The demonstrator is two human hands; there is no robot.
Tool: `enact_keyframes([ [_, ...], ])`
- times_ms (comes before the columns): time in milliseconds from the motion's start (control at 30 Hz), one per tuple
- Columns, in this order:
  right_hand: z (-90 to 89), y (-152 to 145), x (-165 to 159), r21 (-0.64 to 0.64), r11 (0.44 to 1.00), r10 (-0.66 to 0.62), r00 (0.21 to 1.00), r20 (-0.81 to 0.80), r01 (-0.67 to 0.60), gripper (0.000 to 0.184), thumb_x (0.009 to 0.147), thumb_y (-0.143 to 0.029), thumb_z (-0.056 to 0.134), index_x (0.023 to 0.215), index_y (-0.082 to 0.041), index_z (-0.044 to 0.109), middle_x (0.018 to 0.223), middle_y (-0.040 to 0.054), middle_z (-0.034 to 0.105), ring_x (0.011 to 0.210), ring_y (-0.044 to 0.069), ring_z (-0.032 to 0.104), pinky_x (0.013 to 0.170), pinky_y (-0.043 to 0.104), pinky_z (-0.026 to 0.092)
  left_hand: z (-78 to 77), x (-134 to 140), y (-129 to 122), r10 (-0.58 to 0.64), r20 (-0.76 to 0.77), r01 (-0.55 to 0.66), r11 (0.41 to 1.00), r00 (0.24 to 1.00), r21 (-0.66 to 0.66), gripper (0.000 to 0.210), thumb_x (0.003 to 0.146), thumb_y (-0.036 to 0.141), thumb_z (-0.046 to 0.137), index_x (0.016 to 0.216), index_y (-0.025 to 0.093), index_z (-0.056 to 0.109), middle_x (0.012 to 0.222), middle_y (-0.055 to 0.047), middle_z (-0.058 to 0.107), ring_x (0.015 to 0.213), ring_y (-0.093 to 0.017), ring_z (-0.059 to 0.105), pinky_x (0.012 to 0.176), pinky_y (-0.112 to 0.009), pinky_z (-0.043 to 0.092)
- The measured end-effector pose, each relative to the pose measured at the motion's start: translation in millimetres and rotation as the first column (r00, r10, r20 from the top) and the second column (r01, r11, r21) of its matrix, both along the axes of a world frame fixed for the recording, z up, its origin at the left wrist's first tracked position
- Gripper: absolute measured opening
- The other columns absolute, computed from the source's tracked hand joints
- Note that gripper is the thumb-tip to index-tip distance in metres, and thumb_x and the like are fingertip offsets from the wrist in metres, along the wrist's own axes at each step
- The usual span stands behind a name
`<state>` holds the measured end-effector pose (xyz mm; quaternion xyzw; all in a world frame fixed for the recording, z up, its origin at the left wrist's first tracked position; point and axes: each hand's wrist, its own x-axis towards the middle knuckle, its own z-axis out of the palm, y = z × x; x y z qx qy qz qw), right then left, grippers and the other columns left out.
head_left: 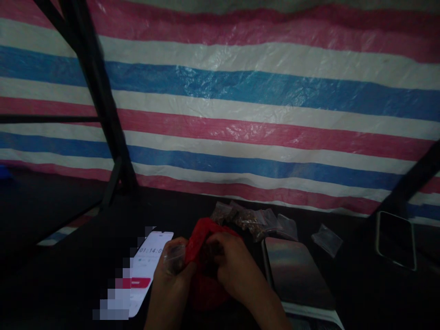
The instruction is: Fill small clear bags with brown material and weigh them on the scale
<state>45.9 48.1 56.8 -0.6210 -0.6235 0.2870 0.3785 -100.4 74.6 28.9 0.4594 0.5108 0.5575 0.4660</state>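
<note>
Our forearms (264,302), nearest us and cut off by the bottom edge, reach to a red plastic bag (208,295) on a dark bench (175,211). Our left hand (173,275) pinches the bag's rim between thumb and fingers, a small clear bag (174,257) also caught against those fingers. Our right hand (230,266) has its fingers curled in the mouth of the red bag; we cannot tell whether they grip anything, since shadow and red plastic hide the fingertips and whatever is inside. Just beyond lie overlapping clear packets (250,220) with brownish contents too dim to identify. Right of our right forearm sits a flat device (299,270) with a dark, shiny top, running out of frame. Farther right are a crumpled clear bag (327,240) and a dark-faced phone (396,240). Left of our left hand, a lit phone (146,263) reads 01:14:0, the rest covered; blocky pixels hide its left side. Behind, a striped sheet (240,128) runs off both sides, partly blocked by dark posts (103,101).
</note>
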Motion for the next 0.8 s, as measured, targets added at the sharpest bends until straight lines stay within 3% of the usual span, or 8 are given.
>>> enact_keyframes([
  [200, -1.4, 3, 9, -0.064, 0.997, 0.029, 0.975, -0.221, -0.044, 0.051, 0.072, 0.008, 0.053, 0.108, -0.020, 0.077, 0.108, 0.0054, 0.082, 0.104, 0.023, 0.077, 0.092, 0.033, 0.057, 7.0, 5, -3, 0.003, 0.012, -0.003, 1.000, 1.000, -0.005, 0.051, 0.054, 0.032, 0.069, 0.103, 0.024, 0.059, 0.096, -0.004, 0.071, 0.092, -0.031, 0.072, 0.077, -0.042, 0.060],
  [300, 5.0, 1, 21, -0.070, 0.997, 0.022, 0.960, -0.281, -0.044, 0.046, 0.075, 0.006, 0.055, 0.109, -0.019, 0.075, 0.109, 0.0056, 0.081, 0.105, 0.022, 0.076, 0.096, 0.034, 0.056, 6.9, 7, -8, -0.002, 0.002, 0.002, 0.999, 1.000, 0.041, 0.055, 0.064, 0.039, 0.074, 0.114, 0.025, 0.055, 0.108, -0.006, 0.067, 0.099, -0.030, 0.069, 0.089, -0.048, 0.058],
  [433, 23.8, -7, 28, -0.015, 0.997, 0.060, 0.929, -0.366, -0.071, 0.043, 0.080, 0.002, 0.056, 0.112, -0.020, 0.073, 0.113, 0.0045, 0.080, 0.110, 0.020, 0.075, 0.102, 0.035, 0.055, -3.6, 5, -8, 0.047, -0.180, -0.017, 0.986, 0.982, 0.166, 0.045, 0.083, 0.052, 0.067, 0.116, 0.025, 0.056, 0.119, -0.009, 0.057, 0.113, -0.034, 0.060, 0.101, -0.056, 0.051],
  [567, 40.6, -17, 23, 0.016, 0.992, 0.120, 0.889, -0.442, -0.126, 0.041, 0.084, 0.000, 0.057, 0.115, -0.023, 0.071, 0.114, 0.0027, 0.080, 0.109, 0.019, 0.076, 0.100, 0.034, 0.057, -15.7, 4, -4, 0.123, -0.374, 0.013, 0.940, 0.919, 0.342, 0.035, 0.089, 0.052, 0.062, 0.112, 0.026, 0.061, 0.112, -0.009, 0.059, 0.106, -0.034, 0.058, 0.090, -0.051, 0.053],
  [667, 43.5, -21, 18, 0.051, 0.992, 0.125, 0.907, -0.402, -0.114, 0.044, 0.085, -0.001, 0.058, 0.118, -0.026, 0.072, 0.121, 0.0021, 0.078, 0.113, 0.019, 0.074, 0.101, 0.034, 0.057, -19.7, 7, -2, 0.084, -0.428, 0.085, 0.928, 0.900, 0.362, 0.030, 0.090, 0.047, 0.064, 0.112, 0.027, 0.065, 0.110, -0.010, 0.066, 0.104, -0.034, 0.060, 0.086, -0.048, 0.052],
  [800, 43.4, -26, 17, 0.149, 0.986, 0.104, 0.980, -0.171, -0.079, 0.050, 0.081, 0.004, 0.058, 0.116, -0.028, 0.075, 0.125, 0.0001, 0.073, 0.120, 0.017, 0.067, 0.110, 0.032, 0.050, -22.9, 12, 3, 0.077, -0.420, 0.083, 0.933, 0.904, 0.349, 0.030, 0.083, 0.044, 0.066, 0.107, 0.027, 0.071, 0.106, -0.011, 0.071, 0.104, -0.037, 0.062, 0.087, -0.050, 0.051],
])
